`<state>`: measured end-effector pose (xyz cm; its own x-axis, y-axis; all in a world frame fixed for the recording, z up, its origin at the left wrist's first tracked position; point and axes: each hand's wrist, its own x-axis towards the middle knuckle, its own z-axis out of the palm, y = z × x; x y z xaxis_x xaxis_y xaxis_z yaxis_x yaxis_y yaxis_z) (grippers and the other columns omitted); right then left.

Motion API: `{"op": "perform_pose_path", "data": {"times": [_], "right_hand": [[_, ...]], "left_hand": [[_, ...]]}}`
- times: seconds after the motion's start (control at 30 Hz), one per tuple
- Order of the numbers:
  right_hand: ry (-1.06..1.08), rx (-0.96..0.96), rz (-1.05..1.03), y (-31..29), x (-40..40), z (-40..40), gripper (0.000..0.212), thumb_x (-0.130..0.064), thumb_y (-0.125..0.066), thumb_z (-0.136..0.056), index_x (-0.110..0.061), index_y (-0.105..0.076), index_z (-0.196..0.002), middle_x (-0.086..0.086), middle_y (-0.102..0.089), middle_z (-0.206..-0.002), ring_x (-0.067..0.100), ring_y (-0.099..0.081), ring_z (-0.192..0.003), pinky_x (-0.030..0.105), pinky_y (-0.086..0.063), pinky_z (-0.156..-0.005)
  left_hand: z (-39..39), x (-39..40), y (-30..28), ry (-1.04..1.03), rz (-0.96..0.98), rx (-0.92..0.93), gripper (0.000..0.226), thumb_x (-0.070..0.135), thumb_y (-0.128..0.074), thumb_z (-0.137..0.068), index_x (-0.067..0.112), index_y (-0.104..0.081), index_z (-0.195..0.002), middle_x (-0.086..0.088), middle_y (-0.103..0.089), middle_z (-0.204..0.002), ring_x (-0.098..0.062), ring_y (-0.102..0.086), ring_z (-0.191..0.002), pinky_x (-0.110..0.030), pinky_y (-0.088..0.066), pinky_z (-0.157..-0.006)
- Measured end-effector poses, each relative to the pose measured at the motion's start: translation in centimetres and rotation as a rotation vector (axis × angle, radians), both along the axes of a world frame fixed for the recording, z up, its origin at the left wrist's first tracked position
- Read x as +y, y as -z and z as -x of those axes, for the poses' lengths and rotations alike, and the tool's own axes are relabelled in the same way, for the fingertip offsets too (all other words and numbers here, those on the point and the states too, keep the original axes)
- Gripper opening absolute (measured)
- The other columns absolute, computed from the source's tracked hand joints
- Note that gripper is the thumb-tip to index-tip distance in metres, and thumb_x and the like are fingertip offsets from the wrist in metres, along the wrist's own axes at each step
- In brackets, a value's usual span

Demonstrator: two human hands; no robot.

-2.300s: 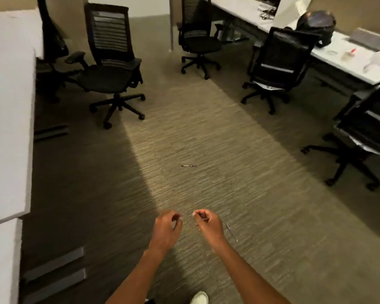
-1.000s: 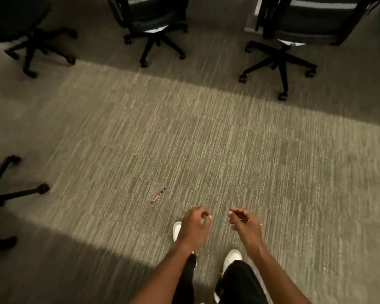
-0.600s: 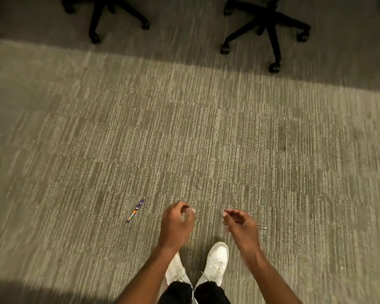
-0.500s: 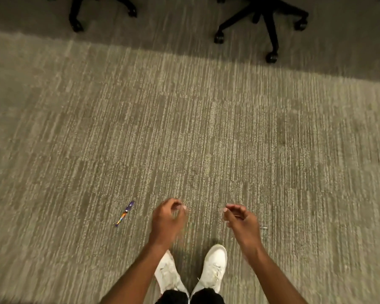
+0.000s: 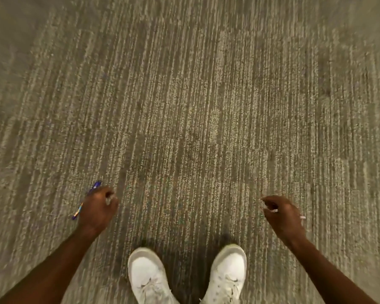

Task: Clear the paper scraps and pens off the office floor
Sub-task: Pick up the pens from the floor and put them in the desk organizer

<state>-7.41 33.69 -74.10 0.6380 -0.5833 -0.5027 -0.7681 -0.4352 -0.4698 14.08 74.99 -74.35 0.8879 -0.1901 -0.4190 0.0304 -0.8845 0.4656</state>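
Observation:
A blue and orange pen [image 5: 76, 213] lies slanted on the grey striped carpet [image 5: 195, 106]. My left hand [image 5: 98, 208] hovers over its middle with the fingers curled in and hides that part. I cannot tell whether the hand touches the pen. My right hand [image 5: 282, 216] is off to the right with its fingers pinched on a thin pale pen [image 5: 302, 217]. The pen's ends stick out at the fingertips and behind the knuckles.
My two white shoes [image 5: 148, 275] [image 5: 227, 273] stand on the carpet between my arms at the bottom. Only carpet fills the rest of the view, with no furniture.
The view has tilted straight down and the chair bases have left the frame. My hands have spread apart, and the left one has moved left over the blue pen.

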Motion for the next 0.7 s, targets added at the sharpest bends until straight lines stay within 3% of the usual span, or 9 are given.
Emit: {"op": "perform_pose_path", "data": {"times": [0.13, 0.23, 0.3, 0.5, 0.7], "right_hand": [[-0.113, 0.089, 0.123, 4.5, -1.2, 2.4, 0.042, 0.019, -0.067, -0.074, 0.003, -0.066, -0.114, 0.026, -0.065, -0.109, 0.04, -0.062, -0.099, 0.045, -0.052, -0.086], [-0.202, 0.159, 0.185, 6.5, -1.9, 3.7, 0.051, 0.025, -0.063, -0.068, 0.004, -0.066, -0.115, 0.027, -0.062, -0.11, 0.044, -0.059, -0.099, 0.047, -0.052, -0.086], [-0.219, 0.194, 0.211, 7.2, -2.1, 4.2, 0.049, 0.025, -0.062, -0.069, 0.003, -0.067, -0.112, 0.025, -0.061, -0.11, 0.043, -0.058, -0.099, 0.046, -0.052, -0.084], [-0.175, 0.179, 0.194, 8.2, -1.6, 4.5, 0.031, 0.019, -0.066, -0.072, 0.001, -0.069, -0.097, 0.022, -0.065, -0.094, 0.038, -0.06, -0.086, 0.041, -0.05, -0.072], [-0.121, 0.065, 0.117, 5.5, 0.8, 2.6, 0.025, 0.011, -0.075, -0.07, -0.001, -0.07, -0.091, 0.016, -0.065, -0.088, 0.031, -0.061, -0.076, 0.03, -0.041, -0.07]], "left_hand": [[-0.9, 3.2, 4.5, 0.081, -0.218, -0.045, 0.051, 0.026, -0.051, -0.073, -0.009, -0.065, -0.106, -0.033, -0.064, -0.1, -0.048, -0.06, -0.095, -0.05, -0.045, -0.087], [-1.8, 4.4, 6.9, 0.041, -0.352, -0.055, 0.048, 0.024, -0.059, -0.078, -0.007, -0.059, -0.115, -0.034, -0.056, -0.108, -0.049, -0.053, -0.1, -0.05, -0.044, -0.088], [-2.0, 4.8, 8.1, -0.011, -0.392, -0.051, 0.042, 0.011, -0.07, -0.08, -0.007, -0.057, -0.116, -0.035, -0.052, -0.109, -0.05, -0.051, -0.098, -0.054, -0.047, -0.085], [-2.2, 3.5, 8.7, -0.003, -0.44, -0.048, 0.013, 0.001, -0.062, -0.084, -0.01, -0.061, -0.092, -0.038, -0.059, -0.091, -0.051, -0.057, -0.083, -0.053, -0.049, -0.072], [0.5, 0.5, 5.6, 0.093, -0.236, -0.017, 0.02, 0.012, -0.055, -0.085, -0.005, -0.064, -0.08, -0.028, -0.064, -0.076, -0.044, -0.062, -0.078, -0.048, -0.043, -0.076]]}}
